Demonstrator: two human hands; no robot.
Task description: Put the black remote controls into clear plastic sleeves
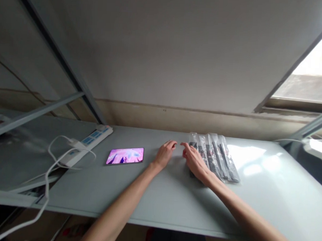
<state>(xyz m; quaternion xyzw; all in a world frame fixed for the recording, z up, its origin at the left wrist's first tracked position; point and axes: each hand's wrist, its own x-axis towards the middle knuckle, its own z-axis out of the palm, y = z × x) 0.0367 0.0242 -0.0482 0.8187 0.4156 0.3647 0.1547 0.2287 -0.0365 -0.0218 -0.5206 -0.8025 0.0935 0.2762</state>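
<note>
My left hand [165,152] is over the middle of the grey table, its fingers loosely bent and nothing visible in them. Facing it across a small gap is my right hand [193,159]. Its index finger points left, apart from the other, curled fingers, and no held thing shows. Beside and partly beneath the right hand lies a row of several clear plastic packets [220,157] with dark, flat contents. The hand and forearm cover part of the leftmost packet. To the left of my left hand, a phone [125,156] lies flat with a lit pink screen.
A white power strip [87,145] with a plugged-in charger and a looping white cable [47,183] occupies the table's left end. Metal frame posts [90,107] rise at the sides. The wall [163,119] runs along the back, and another white strip [320,148] is at the right edge.
</note>
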